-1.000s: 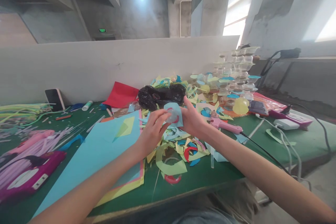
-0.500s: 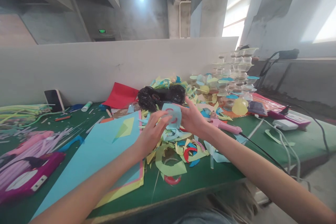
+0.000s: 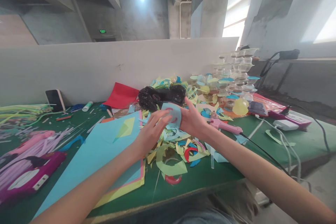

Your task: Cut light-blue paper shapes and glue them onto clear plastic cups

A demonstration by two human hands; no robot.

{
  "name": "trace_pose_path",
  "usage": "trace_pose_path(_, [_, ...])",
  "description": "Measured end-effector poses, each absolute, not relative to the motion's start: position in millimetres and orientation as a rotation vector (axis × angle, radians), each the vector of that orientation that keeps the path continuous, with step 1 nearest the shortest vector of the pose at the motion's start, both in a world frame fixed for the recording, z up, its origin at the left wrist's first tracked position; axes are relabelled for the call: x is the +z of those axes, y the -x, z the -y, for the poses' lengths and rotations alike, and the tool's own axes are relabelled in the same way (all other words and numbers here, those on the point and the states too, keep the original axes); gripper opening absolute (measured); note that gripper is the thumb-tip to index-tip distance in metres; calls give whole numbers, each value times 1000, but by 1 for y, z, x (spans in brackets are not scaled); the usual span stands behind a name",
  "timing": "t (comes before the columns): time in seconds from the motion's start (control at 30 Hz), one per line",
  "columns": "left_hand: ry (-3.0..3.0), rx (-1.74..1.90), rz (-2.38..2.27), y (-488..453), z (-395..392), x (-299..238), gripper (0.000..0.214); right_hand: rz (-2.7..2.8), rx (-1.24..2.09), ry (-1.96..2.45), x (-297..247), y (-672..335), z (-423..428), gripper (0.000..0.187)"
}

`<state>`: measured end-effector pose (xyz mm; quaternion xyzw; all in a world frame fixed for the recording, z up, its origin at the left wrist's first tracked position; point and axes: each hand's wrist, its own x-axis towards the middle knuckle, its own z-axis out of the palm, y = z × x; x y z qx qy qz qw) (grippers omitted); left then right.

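A small light blue piece of paper (image 3: pixel 176 114) is held between my two hands above the scrap pile. On it shows a pinkish-red ring shape, partly covered by my fingers; I cannot tell whether it is a separate thing. My left hand (image 3: pixel 151 129) presses its bent fingers on the paper's left side. From the right, my right hand (image 3: pixel 193 119) grips the paper's edge, thumb raised and the other fingers mostly behind it. Below lie cut paper scraps (image 3: pixel 172 166) in yellow, blue and red. Large light blue sheets (image 3: pixel 105 150) lie left of the hands.
A pink glue gun (image 3: pixel 225 126) with a black cord lies at right. Stacked clear plastic cups (image 3: pixel 243 66) stand behind it. A black plastic bag (image 3: pixel 162 96) sits beyond my hands. At left are a purple power strip (image 3: pixel 34 178), lilac sticks and a phone (image 3: pixel 55 100).
Almost nothing differs. Both hands keep the paper in the same place, and the view has shifted very slightly.
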<state>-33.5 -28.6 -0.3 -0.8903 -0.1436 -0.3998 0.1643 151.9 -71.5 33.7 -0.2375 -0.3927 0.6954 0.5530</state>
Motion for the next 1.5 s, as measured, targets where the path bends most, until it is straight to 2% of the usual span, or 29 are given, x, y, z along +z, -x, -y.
trace_pose_path(0.27, [2534,-1264,425,30,26,-1,38,1034,1621,619,31,-147,72,63])
trace_pose_path(0.67, [2509,-1261,422,32,28,3,36,1085,1623,573,26,-145,70,65])
trace_pose_path(0.9, [2465,-1266,422,32,26,3,34,937,1521,609,29,-145,69,53])
trace_pose_path(1.13, [2431,-1229,420,31,26,1,29,1124,1608,535,24,-145,68,60])
trace_pose_path(1.33, [2347,-1229,457,32,22,1,27,1293,1418,682,25,-149,70,63])
trace_pose_path(1.5, [2439,-1295,560,32,21,0,26,1500,1085,910,24,-148,78,45])
